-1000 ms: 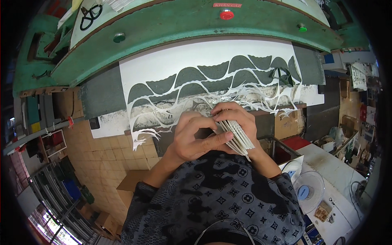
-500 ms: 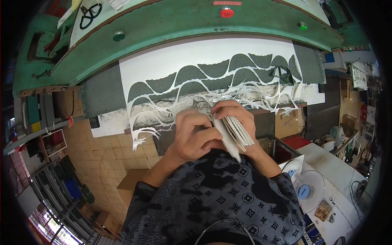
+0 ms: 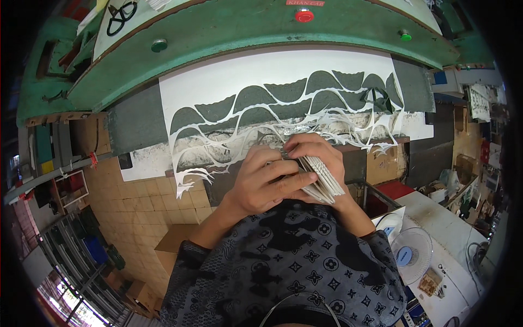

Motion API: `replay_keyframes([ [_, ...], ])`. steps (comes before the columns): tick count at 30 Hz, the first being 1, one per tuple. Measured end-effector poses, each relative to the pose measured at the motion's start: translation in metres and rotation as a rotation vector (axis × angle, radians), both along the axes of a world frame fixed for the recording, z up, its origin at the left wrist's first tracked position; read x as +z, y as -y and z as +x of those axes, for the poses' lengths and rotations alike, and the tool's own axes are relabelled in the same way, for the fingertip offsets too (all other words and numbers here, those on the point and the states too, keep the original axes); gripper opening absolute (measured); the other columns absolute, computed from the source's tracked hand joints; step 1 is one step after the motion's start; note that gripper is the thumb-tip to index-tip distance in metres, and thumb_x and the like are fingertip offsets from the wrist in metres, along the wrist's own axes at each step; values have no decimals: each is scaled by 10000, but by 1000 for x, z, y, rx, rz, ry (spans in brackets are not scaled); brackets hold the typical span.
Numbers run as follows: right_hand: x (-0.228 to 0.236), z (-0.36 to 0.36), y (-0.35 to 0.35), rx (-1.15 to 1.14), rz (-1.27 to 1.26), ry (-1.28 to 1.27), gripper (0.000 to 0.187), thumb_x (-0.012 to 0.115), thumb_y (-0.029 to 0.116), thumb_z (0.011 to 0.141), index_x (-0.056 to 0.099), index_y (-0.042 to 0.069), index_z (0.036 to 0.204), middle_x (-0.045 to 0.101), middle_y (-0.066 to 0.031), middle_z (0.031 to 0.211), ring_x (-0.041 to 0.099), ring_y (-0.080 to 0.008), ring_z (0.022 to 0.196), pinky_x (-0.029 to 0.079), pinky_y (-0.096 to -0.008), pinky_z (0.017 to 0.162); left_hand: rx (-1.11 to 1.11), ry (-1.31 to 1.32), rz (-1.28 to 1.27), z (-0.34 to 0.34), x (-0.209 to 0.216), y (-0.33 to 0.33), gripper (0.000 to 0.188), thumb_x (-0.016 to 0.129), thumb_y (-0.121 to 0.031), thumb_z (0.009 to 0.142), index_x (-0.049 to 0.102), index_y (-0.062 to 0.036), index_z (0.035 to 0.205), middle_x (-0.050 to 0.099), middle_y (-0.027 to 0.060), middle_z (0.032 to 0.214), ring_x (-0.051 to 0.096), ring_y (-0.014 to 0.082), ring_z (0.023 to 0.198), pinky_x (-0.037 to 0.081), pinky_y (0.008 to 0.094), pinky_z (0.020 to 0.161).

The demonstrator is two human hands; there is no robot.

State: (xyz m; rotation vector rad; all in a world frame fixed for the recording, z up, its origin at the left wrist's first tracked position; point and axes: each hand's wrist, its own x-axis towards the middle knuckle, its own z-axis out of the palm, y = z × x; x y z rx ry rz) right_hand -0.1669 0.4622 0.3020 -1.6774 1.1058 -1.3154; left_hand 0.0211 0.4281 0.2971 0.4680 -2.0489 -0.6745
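A stack of white cut pieces (image 3: 324, 181), layered like thick sheet or foam, is held in front of my chest. My right hand (image 3: 322, 151) wraps round its far and right side. My left hand (image 3: 267, 180) closes on its left side, one finger lying across the top edge. The fingertips beneath the stack are hidden. Beyond my hands a white sheet (image 3: 218, 82) lies on a dark surface, with rows of curved, half-round openings cut through it. Its near edge is left as thin, ragged strips (image 3: 196, 177) that hang loose.
A green machine beam (image 3: 234, 41) spans the far side, bearing a red push button (image 3: 304, 15) and green buttons. Black-handled scissors (image 3: 121, 18) lie at the far left. A fan (image 3: 411, 253) stands on the table at right. A cardboard box (image 3: 174, 242) sits on the tiled floor at left.
My left fingers have moved right and now lie over the stack's edge. The piece that stood apart at the stack's left has come in against the others. The cut sheet stays put.
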Motion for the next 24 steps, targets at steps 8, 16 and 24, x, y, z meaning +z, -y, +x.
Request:
replay_keyframes([
  [8, 3, 7, 0, -24, 16, 0, 546, 928, 152, 684, 672, 34, 1152, 683, -167, 1145, 710, -312, 1005, 569, -371, 864, 63, 4, 57, 0, 0, -2, 366, 841, -231, 714, 742, -157, 1059, 649, -7, 1020, 592, 251, 943, 472, 393, 828],
  [16, -1, 7, 2, -15, 20, -16, 451, 850, 109, 716, 684, 17, 1125, 685, -180, 1150, 717, -318, 1008, 570, -370, 863, 131, 32, -85, 8, -4, -2, 294, 820, -264, 727, 699, -151, 970, 698, -5, 1073, 636, 275, 1003, 475, 409, 838],
  [24, -1, 8, 2, -9, 20, -29, 399, 821, 117, 756, 684, 12, 1117, 684, -181, 1146, 714, -318, 994, 573, -368, 848, 171, 5, -107, 9, -8, -5, 389, 830, -238, 709, 765, -257, 1093, 689, -71, 1024, 524, 194, 914, 460, 361, 798],
])
